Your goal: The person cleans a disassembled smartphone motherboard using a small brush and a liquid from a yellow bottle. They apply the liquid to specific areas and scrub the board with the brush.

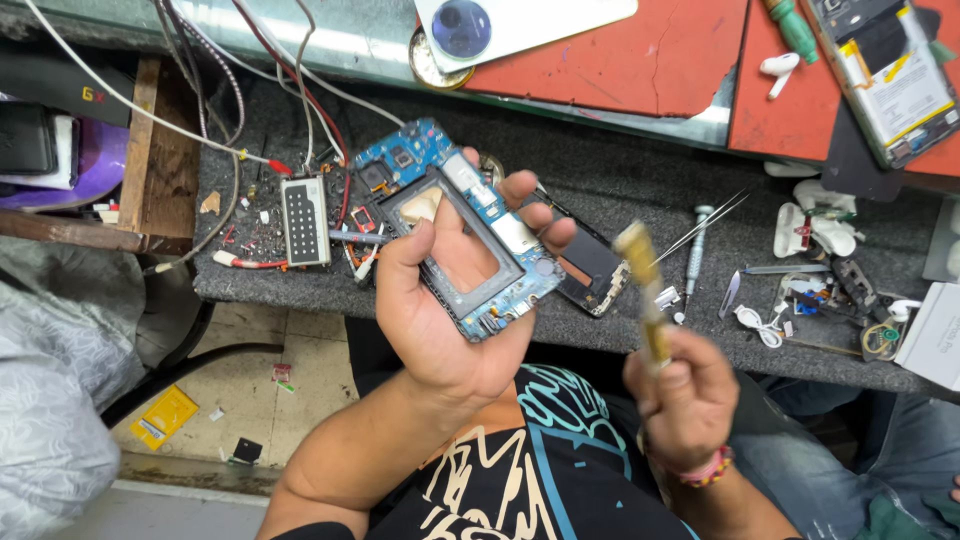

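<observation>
Left hand (pixel 440 300) raised over the table (pixel 620 180) edge, fingers wrapped around a blue phone circuit board (pixel 455 225) in its dark frame, thumb across the middle. Right hand (pixel 685 400) closed around a yellowish brush (pixel 645 300), blurred, tip pointing up just right of the board. Beyond the left fingers lies a black phone part (pixel 590 265); tweezers (pixel 700 228) and a screwdriver (pixel 697 250) lie above the right hand.
</observation>
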